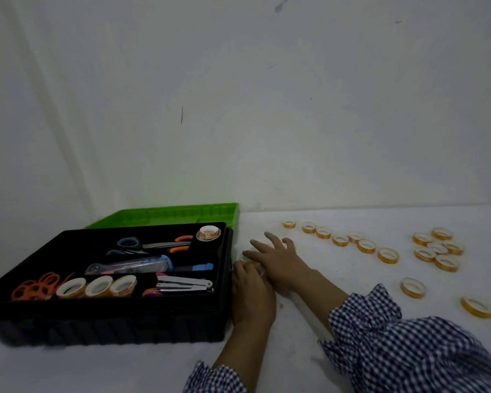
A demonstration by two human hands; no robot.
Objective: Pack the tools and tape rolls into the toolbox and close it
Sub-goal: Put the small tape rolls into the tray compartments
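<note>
Seen from the head camera, the black toolbox (102,327) stands on the left side of the table (111,370). Its green lid (165,215) is open and lies back toward the table's far edge. In the tray, the blue-handled scissors (129,243) and orange-handled scissors (182,241) lie along the far side, with a single tape roll (209,232) in the small far-right compartment. A clear plastic case (128,265) fills the middle strip. Along the near side lie orange spools (36,285), three boxed tape rolls (99,285) side by side, and a stapler (184,283). Both hands are on the table just beside the toolbox's right end wall. The right hand (278,259) is palm down with its fingers straight and spread, and grips nothing that shows. It lies across the fingers of the left hand (253,293), which sits nearer the front edge. The left fingers are covered and blurred, so I cannot tell whether they hold anything. A pale shape at the fingertips is too blurred to name. A row of loose tape rolls (340,240) runs along the far edge to the right of the hands. A cluster of tape rolls (437,248) sits toward the far right corner. Two separate tape rolls (413,287) lie nearer the front right. Checked sleeves (394,350) cover both forearms.
</note>
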